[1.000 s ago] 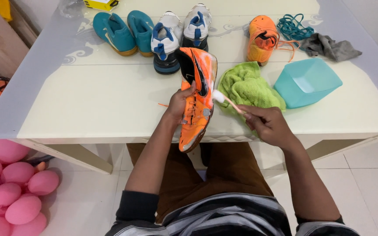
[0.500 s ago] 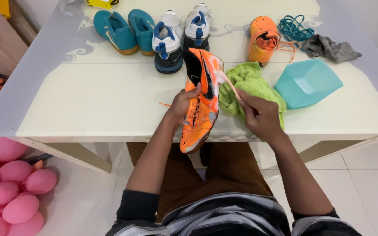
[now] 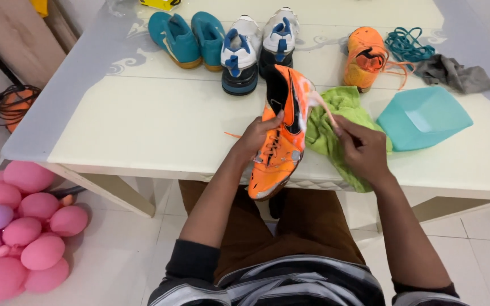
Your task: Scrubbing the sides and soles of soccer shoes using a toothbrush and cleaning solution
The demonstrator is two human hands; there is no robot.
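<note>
My left hand [image 3: 256, 136] grips an orange shoe [image 3: 282, 133] with black markings, held up over the near edge of the white table [image 3: 143, 124], toe pointing toward me. My right hand [image 3: 361, 147] holds a small brush [image 3: 321, 105] by its thin handle, the blurred bristle end touching the shoe's heel area. Under my right hand lies a green cloth [image 3: 333, 130].
A second orange shoe [image 3: 364, 56], a white-and-blue pair [image 3: 259, 48] and a teal pair [image 3: 191, 37] line the back of the table. A teal basin [image 3: 423, 116], teal laces [image 3: 406, 45] and a grey rag [image 3: 455, 73] sit at right. Pink balloons [image 3: 18, 232] lie on the floor.
The brush has moved from the shoe's middle up to its heel end, and my right hand has shifted up and right. The shoe has tilted slightly in my left hand.
</note>
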